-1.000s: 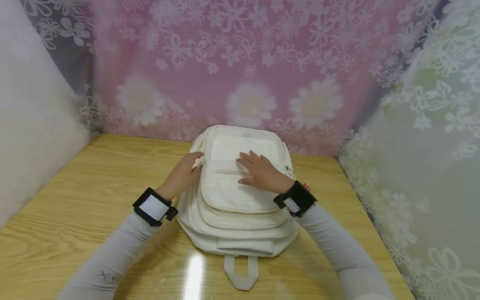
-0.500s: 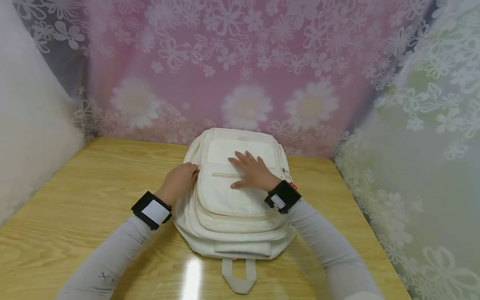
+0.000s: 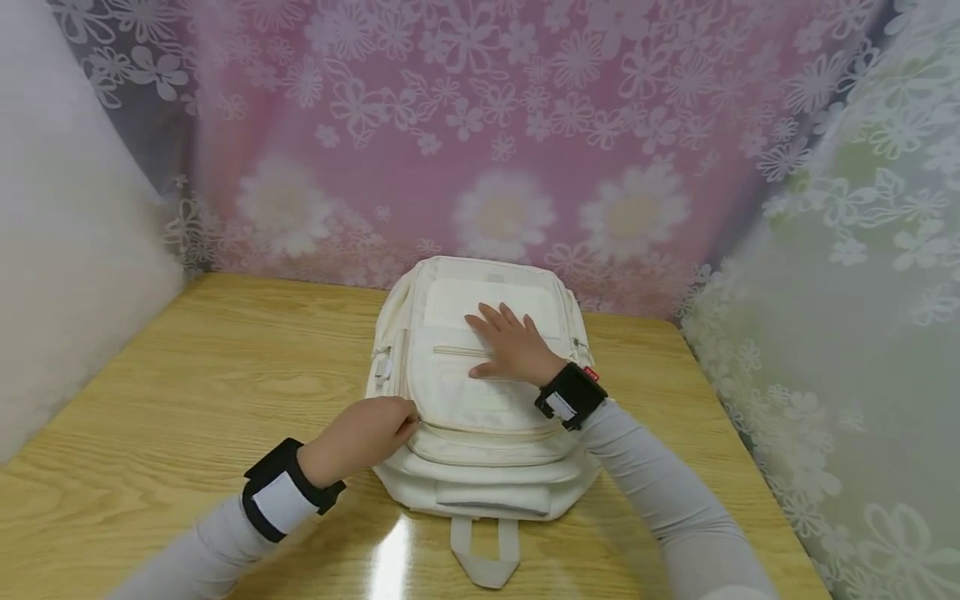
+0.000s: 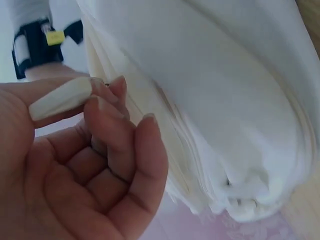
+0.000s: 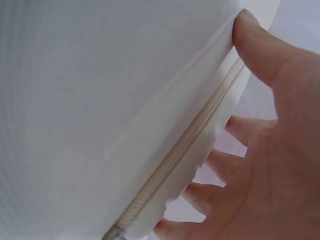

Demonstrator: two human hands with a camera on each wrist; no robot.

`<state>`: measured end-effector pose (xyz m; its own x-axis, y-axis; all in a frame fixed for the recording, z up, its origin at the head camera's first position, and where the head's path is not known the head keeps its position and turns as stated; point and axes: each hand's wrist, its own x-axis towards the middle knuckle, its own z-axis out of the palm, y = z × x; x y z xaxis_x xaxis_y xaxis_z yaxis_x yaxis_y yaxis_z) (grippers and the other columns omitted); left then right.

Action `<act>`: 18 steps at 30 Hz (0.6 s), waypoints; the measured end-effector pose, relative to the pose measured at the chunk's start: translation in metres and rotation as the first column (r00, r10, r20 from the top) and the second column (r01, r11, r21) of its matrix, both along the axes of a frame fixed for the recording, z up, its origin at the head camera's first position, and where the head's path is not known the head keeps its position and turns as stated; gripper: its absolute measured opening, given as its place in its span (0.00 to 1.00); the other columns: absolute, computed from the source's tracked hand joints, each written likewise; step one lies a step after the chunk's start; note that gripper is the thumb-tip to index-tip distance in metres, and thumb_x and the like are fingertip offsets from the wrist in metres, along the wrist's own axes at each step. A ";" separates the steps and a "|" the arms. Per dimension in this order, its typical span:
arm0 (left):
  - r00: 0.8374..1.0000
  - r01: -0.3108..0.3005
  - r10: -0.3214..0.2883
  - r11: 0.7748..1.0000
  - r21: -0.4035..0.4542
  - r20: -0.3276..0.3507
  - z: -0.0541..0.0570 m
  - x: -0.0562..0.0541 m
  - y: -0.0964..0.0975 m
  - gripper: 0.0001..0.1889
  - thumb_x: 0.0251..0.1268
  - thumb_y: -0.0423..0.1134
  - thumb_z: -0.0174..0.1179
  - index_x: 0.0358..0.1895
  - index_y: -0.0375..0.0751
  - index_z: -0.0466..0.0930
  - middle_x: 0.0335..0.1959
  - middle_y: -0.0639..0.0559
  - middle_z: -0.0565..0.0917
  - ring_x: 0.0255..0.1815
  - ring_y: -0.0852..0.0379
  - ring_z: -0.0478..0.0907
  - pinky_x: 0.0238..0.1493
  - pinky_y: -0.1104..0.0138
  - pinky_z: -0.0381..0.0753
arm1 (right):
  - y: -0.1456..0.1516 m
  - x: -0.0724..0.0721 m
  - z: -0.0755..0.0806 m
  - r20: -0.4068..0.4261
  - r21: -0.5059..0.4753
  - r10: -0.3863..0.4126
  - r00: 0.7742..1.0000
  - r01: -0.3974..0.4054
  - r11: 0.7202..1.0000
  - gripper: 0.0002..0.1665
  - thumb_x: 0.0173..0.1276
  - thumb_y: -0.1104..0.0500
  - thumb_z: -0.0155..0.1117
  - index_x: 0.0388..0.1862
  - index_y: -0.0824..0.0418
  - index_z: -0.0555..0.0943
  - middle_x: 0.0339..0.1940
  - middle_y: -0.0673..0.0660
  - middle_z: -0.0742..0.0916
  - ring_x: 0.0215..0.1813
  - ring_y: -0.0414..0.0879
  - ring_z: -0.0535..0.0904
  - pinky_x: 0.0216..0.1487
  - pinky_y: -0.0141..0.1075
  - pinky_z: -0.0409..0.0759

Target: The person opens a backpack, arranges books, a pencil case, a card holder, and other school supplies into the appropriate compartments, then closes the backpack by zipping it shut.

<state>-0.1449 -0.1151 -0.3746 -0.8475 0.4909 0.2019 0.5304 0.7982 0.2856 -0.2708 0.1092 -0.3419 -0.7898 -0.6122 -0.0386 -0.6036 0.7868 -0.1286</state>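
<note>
A cream-white backpack (image 3: 453, 396) lies on its back, front pockets up and top handle (image 3: 483, 572) toward me. At the lower left corner of its front pocket, my left hand (image 3: 363, 437) pinches a zipper pull. That zipper pull's white tab (image 4: 62, 99) shows between thumb and curled fingers in the left wrist view. My right hand (image 3: 517, 348) rests on the pocket's front with fingers spread, beside a short beige zipper (image 5: 175, 150). In the right wrist view the thumb touches the fabric, and the fingertips are partly hidden behind it.
The backpack stands on a wood-grain table (image 3: 187, 375). A pink flowered curtain (image 3: 420, 167) hangs right behind the table, with pale cloth (image 3: 67, 208) at the left and a flowered sheet (image 3: 847, 333) along the right edge.
My left hand has travelled toward me along the pocket's left edge to its lower corner, uncovering the backpack's side. The right hand stays spread on the front.
</note>
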 end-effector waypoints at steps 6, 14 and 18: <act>0.999 0.043 -0.043 0.999 0.010 -0.026 -0.006 0.009 0.028 0.12 0.65 0.35 0.56 0.21 0.43 0.73 0.14 0.58 0.69 0.16 0.67 0.61 0.20 0.75 0.64 | -0.001 0.002 -0.001 -0.011 0.001 -0.022 1.000 0.022 1.000 0.53 0.58 0.38 0.63 0.76 0.51 0.49 0.77 0.58 0.51 0.77 0.59 0.41 0.70 0.63 0.44; 0.990 0.047 -0.049 0.999 -0.015 -0.136 -0.013 0.014 0.066 0.11 0.64 0.37 0.58 0.22 0.43 0.74 0.16 0.56 0.73 0.16 0.65 0.68 0.17 0.73 0.66 | -0.003 0.005 -0.003 -0.047 -0.014 -0.020 0.999 0.019 1.000 0.53 0.58 0.40 0.64 0.76 0.52 0.50 0.77 0.59 0.52 0.77 0.60 0.42 0.70 0.64 0.45; 0.992 0.036 -0.039 0.999 -0.028 -0.122 -0.015 0.009 0.076 0.10 0.64 0.38 0.58 0.24 0.43 0.77 0.18 0.55 0.77 0.18 0.63 0.72 0.18 0.72 0.69 | -0.002 0.003 -0.002 -0.052 0.001 -0.025 0.998 0.025 1.000 0.53 0.59 0.39 0.64 0.76 0.52 0.50 0.77 0.58 0.52 0.77 0.60 0.42 0.70 0.64 0.45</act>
<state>-0.1363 -0.0393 -0.3891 -0.7983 0.5278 0.2900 0.5895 0.7834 0.1968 -0.2673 0.1069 -0.3444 -0.8060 -0.5919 0.0018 -0.5893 0.8021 -0.0969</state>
